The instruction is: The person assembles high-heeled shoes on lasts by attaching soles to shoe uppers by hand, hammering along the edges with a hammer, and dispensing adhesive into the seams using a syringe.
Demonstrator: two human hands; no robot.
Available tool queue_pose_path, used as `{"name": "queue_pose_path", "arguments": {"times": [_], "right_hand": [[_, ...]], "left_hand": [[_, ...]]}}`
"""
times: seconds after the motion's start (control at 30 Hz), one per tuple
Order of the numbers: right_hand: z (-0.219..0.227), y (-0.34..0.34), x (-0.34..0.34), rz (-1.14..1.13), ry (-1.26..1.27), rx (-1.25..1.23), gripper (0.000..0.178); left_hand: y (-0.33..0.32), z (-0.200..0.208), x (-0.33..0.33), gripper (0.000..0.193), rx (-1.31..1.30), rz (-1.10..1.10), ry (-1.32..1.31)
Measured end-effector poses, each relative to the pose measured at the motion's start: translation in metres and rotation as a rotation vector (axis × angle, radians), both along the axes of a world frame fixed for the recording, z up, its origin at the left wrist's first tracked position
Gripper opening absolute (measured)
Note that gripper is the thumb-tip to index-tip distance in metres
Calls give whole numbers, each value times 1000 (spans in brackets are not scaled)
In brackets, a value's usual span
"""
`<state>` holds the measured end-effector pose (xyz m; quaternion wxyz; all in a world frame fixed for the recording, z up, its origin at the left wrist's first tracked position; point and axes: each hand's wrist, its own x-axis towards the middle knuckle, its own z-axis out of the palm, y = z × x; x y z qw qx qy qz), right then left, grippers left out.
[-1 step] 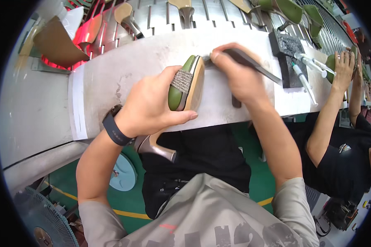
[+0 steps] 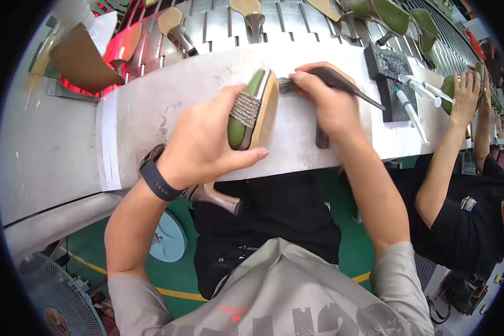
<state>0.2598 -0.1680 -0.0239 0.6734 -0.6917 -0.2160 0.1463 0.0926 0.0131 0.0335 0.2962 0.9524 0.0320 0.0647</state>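
My left hand wraps round a green high-heeled shoe with a glittering woven band, holding it on its side above the bench. The tan sole faces right, and the metallic heel pokes out below my wrist. In my right hand is a dark hammer with a long flat tail. Its round metal face is close beside the sole near the toe; contact cannot be made out. The hammer's handle shows below my palm.
Several heeled shoes stand on a slatted metal rack beyond the pale bench. Syringes lie by a black block at right. A co-worker's hands hold another green shoe. A fan stands lower left.
The shoe and my left hand have shifted very slightly, the toe tipping up a little. The hammer has moved slightly in my right hand, its face showing more plainly now.
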Motion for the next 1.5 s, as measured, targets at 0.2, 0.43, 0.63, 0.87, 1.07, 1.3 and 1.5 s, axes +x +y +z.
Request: {"name": "queue_pose_path", "arguments": {"times": [0.2, 0.43, 0.63, 0.87, 1.07, 1.3, 1.5], "right_hand": [[13, -29, -12, -10, 204, 48, 15], [116, -55, -101, 182, -375, 467, 36], [163, -62, -94, 622, -593, 44, 41], [168, -65, -90, 591, -250, 25, 46], [72, -78, -133, 580, 29, 58, 30], [13, -70, -135, 496, 283, 101, 24], [29, -48, -93, 514, 297, 135, 27]], "left_hand": [[-5, 79, -22, 80, -244, -115, -362], [-40, 54, -26, 58, -349, -28, -524], [-60, 39, -30, 65, -220, 56, -641], [-78, 17, -53, 63, -147, -12, -726], [-73, -69, -92, 83, 216, 203, -778], [-49, -123, -88, 68, 501, 327, -752], [-51, -128, -92, 90, 550, 319, -700]]}}
